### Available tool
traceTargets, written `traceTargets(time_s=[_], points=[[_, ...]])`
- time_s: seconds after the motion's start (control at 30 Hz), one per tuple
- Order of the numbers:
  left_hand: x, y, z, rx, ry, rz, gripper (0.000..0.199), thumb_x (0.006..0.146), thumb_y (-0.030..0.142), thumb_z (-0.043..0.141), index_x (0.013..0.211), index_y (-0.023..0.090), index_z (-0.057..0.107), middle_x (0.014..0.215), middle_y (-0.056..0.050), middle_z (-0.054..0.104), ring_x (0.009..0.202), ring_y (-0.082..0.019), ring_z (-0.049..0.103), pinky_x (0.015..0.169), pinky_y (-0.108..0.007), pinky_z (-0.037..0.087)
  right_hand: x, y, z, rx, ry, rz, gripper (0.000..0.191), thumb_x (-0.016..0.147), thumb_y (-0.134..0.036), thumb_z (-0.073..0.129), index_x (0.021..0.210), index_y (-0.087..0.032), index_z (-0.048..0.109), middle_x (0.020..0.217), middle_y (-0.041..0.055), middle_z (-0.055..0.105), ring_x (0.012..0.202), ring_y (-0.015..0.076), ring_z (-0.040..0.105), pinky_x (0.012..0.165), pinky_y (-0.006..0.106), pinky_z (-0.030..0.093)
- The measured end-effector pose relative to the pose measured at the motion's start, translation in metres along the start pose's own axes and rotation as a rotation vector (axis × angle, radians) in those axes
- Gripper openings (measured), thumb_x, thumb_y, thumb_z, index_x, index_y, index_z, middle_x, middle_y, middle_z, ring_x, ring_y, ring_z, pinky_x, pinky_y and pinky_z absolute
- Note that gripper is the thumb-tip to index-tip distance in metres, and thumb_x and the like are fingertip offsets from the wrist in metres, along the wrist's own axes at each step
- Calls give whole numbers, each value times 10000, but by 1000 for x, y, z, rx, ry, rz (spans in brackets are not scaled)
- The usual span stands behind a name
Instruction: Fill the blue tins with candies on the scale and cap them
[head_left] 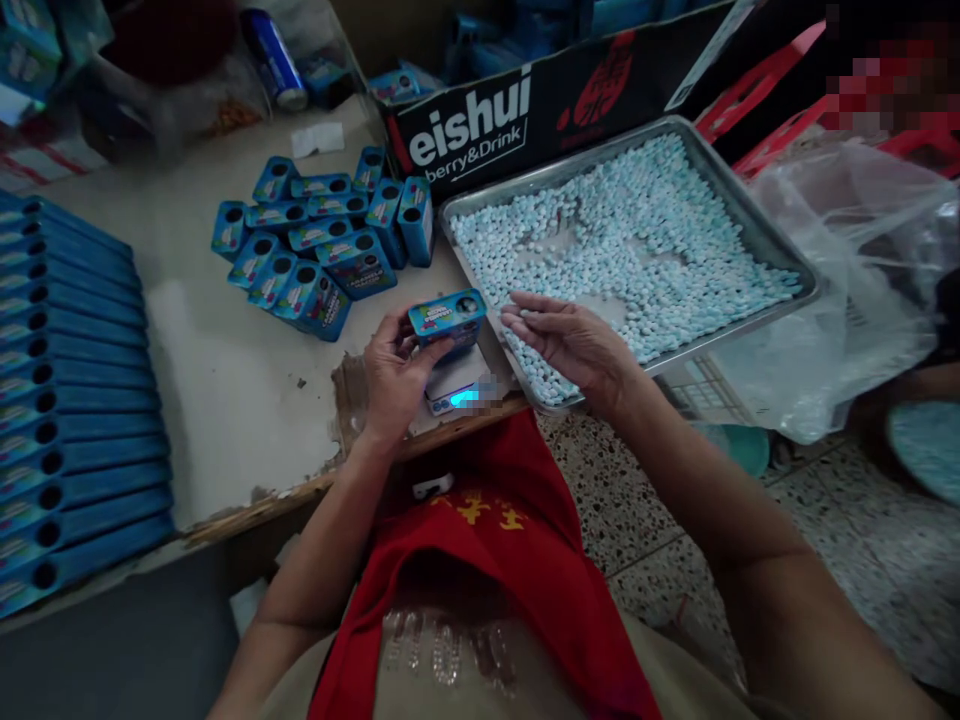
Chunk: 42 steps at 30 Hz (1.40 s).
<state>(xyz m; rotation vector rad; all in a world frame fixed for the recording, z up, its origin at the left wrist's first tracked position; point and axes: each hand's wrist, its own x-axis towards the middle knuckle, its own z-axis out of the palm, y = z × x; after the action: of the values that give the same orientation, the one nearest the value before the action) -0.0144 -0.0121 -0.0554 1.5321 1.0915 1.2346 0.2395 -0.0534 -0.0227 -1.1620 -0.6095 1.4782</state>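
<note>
My left hand is closed around a small blue candy box, whose round hole faces up at its right end. The box is at the small digital scale, whose display glows blue; whether it rests on the plate I cannot tell. My right hand is over the left front rim of a metal tray, palm turned up and fingers curled together. Pale bits that look like candies show at its fingertips. Small light-blue and white candies cover much of the tray.
Several blue boxes stand grouped behind the scale. A long row of such boxes lines the table's left side. A black carton borders the tray at the back. Clear plastic bags hang at the right, above a speckled floor.
</note>
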Motion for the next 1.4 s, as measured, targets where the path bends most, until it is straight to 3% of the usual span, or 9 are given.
traceTargets(time_s=[0.17, 0.27, 0.37, 0.5, 0.63, 0.73, 0.93, 1.13, 1.4], points=[[-26, -8, -1, -65, -31, -84, 546, 843, 480, 1027, 1285, 265, 789, 1176, -44, 871, 1082, -262, 856, 986, -408, 734, -5, -12, -6, -173, 20, -63, 258, 907, -458, 972, 1069, -296, 854, 1066, 73, 868, 965, 230, 842, 825, 368, 747], [-31, -10, -3, -44, -28, -55, 626, 854, 519, 1034, 1370, 276, 776, 1295, -65, 861, 1160, -259, 850, 1043, -412, 723, -10, -25, 5, -298, -24, -103, 289, 943, -535, 946, 1034, -283, 836, 949, 46, 826, 746, 163, 754, 647, 297, 648], [-31, -7, -15, -1, -33, 2, 760, 845, 561, 1050, 1484, 296, 736, 1402, -86, 834, 1308, -273, 815, 1142, -436, 686, -15, -43, 15, -451, 3, -214, 258, 964, -512, 925, 993, -273, 831, 848, 25, 784, 647, 144, 668, 546, 279, 535], [-34, -2, -41, 37, 24, 19, 776, 866, 585, 1033, 1507, 288, 714, 1364, -98, 832, 1339, -281, 800, 1178, -446, 661, -19, -66, 10, -664, 119, -393, 130, 936, -366, 914, 933, -257, 843, 751, 12, 755, 609, 136, 618, 540, 279, 461], [-37, -3, -56, 35, 125, -53, 589, 901, 538, 1004, 1364, 268, 762, 1210, -70, 843, 1165, -234, 832, 1053, -373, 692, -21, -76, -1, -759, 199, -434, 50, 893, -180, 819, 906, -201, 862, 730, 29, 763, 590, 114, 622, 563, 274, 458], [-38, 1, -57, 25, 175, -40, 512, 936, 552, 971, 1305, 262, 765, 1149, -56, 837, 1080, -214, 834, 992, -364, 701, -24, -78, -1, -780, 270, -468, 125, 894, -128, 749, 909, -187, 857, 732, 36, 768, 583, 118, 637, 571, 276, 486], [-33, 16, -56, 128, 156, 4, 449, 1012, 594, 902, 1280, 268, 749, 1198, -73, 831, 1146, -255, 835, 1009, -466, 693, -25, -81, 0, -755, 320, -590, 94, 889, -176, 754, 884, -203, 844, 719, 46, 771, 550, 129, 636, 554, 288, 479], [-38, 18, -55, 109, 175, 2, 391, 998, 519, 923, 1262, 275, 771, 1162, -46, 832, 1105, -226, 826, 1033, -412, 695, -20, -79, -6, -736, 339, -627, 106, 876, -141, 753, 892, -182, 850, 727, 69, 771, 545, 130, 627, 556, 302, 462], [-37, 12, -56, 111, 146, 171, 502, 1017, 631, 917, 1322, 261, 768, 1190, -54, 841, 1095, -237, 832, 1011, -456, 694, -8, -78, -14, -715, 378, -709, 136, 846, -119, 746, 866, -188, 861, 670, 45, 763, 486, 124, 598, 491, 260, 431]])
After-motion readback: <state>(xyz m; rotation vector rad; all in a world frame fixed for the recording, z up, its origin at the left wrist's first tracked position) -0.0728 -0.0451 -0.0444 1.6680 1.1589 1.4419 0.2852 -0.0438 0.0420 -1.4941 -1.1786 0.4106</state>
